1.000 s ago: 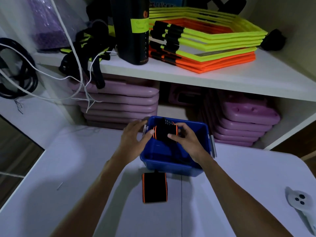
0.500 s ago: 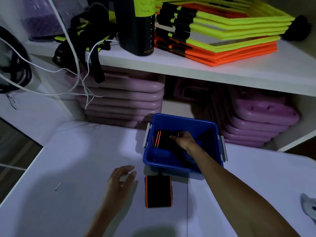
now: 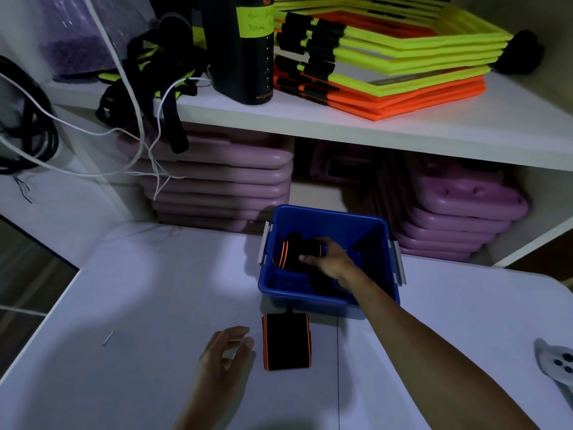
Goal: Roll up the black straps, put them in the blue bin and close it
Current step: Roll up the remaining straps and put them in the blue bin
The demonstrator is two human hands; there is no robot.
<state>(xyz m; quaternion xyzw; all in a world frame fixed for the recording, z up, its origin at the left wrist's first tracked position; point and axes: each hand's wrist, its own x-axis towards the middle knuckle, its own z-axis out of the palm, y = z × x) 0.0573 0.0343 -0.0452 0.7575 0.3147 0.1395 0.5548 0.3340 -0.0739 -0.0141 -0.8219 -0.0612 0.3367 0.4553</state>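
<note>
The blue bin (image 3: 328,297) stands open at the back of the white table, with no lid on it. My right hand (image 3: 328,259) reaches down inside it and holds a rolled black strap with orange edges (image 3: 286,254) near the bin's left wall. A second rolled black strap with orange edges (image 3: 286,342) lies on the table just in front of the bin. My left hand (image 3: 224,356) hovers with relaxed fingers over the table, just left of that roll, holding nothing.
Behind the bin a low shelf holds stacks of purple pads (image 3: 223,178). The shelf above carries yellow and orange hexagon frames (image 3: 387,66), a black bottle (image 3: 245,48) and tangled black straps with white cords (image 3: 148,88). A white controller (image 3: 558,364) lies at the table's right edge.
My left hand left the strap over the bin and came down to the table beside the second roll. My right hand lowered the rolled strap into the bin.
</note>
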